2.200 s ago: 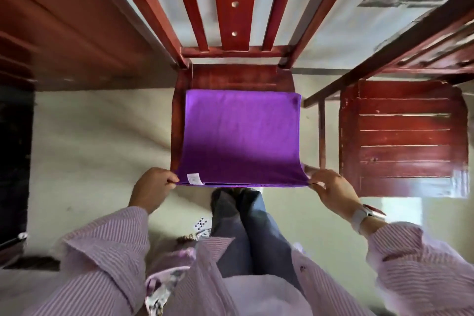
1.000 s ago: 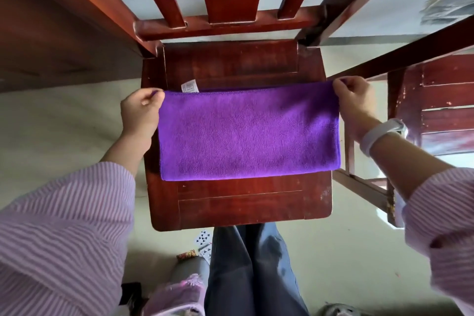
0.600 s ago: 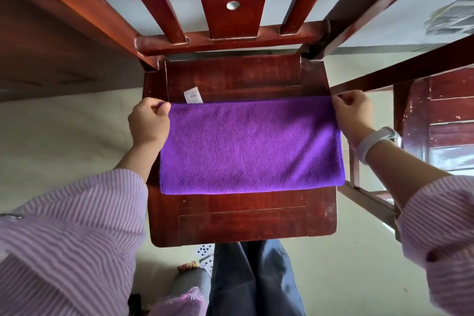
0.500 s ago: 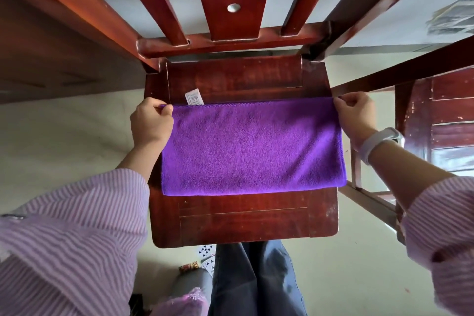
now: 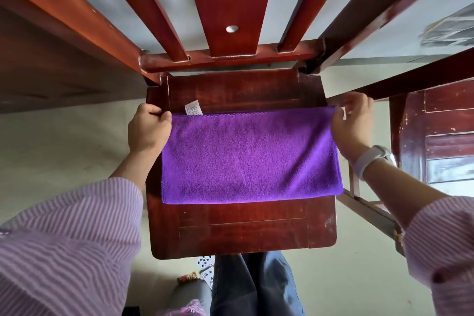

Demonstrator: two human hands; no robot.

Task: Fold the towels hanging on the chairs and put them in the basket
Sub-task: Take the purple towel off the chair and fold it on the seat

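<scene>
A purple towel [image 5: 250,155] lies folded in half on the seat of a dark red wooden chair [image 5: 243,233], forming a wide rectangle whose long axis runs left to right across the seat, parallel to the chair's back rail. Its folded edge faces the front of the seat, toward the person, and its open edges point toward the chair back. A small white label [image 5: 193,110] sticks out from the far edge near the left corner, pointing at the backrest. The towel covers the middle band of the seat, leaving bare wood in front of it and behind it, and its right end overhangs the seat's side edge a little. The left hand [image 5: 147,128] pinches the far left corner of the towel, fingers curled with the thumb against the cloth. The right hand [image 5: 352,123] pinches the far right corner in the same way, fingers bent over the edge; a pale watch [image 5: 372,160] sits on that wrist. Both arms wear striped pink sleeves [image 5: 69,244]. A second chair [image 5: 441,136] of the same wood stands just to the right. Below the seat's front edge are the person's blue jeans [image 5: 256,287], and some playing cards [image 5: 205,263] lie on the pale floor [image 5: 51,149] beside them.
</scene>
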